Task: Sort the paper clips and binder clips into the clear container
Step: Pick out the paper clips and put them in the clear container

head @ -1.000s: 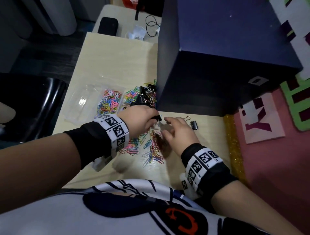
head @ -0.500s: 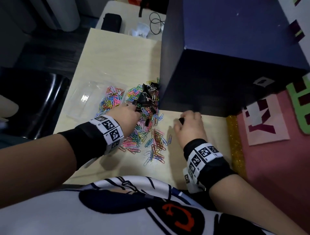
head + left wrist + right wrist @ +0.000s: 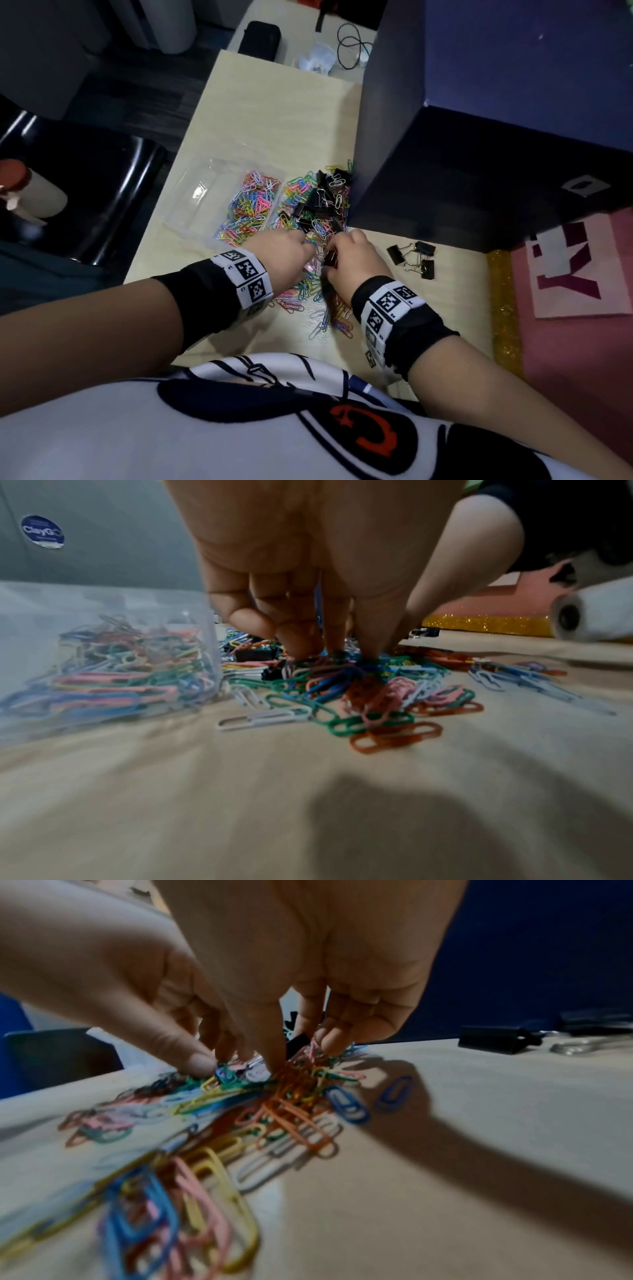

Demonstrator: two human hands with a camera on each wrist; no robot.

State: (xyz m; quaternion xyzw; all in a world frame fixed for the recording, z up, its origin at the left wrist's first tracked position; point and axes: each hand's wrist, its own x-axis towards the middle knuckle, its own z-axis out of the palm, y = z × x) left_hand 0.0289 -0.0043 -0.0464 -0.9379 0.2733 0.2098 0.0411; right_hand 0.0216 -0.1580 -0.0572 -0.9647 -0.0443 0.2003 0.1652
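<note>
Both hands are down in the mixed heap of coloured paper clips [image 3: 308, 287] near the middle of the desk [image 3: 274, 109], so the step in hand looks like gathering a fresh batch from the loose pile. The left hand [image 3: 284, 255] has its fingertips [image 3: 298, 645] bunched together and pressing into the clips, seemingly pinching a few, though what it has actually caught is hidden. The right hand [image 3: 352, 260] meets it from the other side, fingers [image 3: 329, 1039] curled down into the tangle beside a black binder clip [image 3: 330, 257]; whether it grips that clip I cannot tell. The clear container [image 3: 219, 195] sits just left of the heap, one compartment already holding many paper clips. Three binder clips [image 3: 412, 258] lie apart toward the desk's right edge. The next move likely calls for lifting cleanly, since linked clips may drag neighbours along.
</note>
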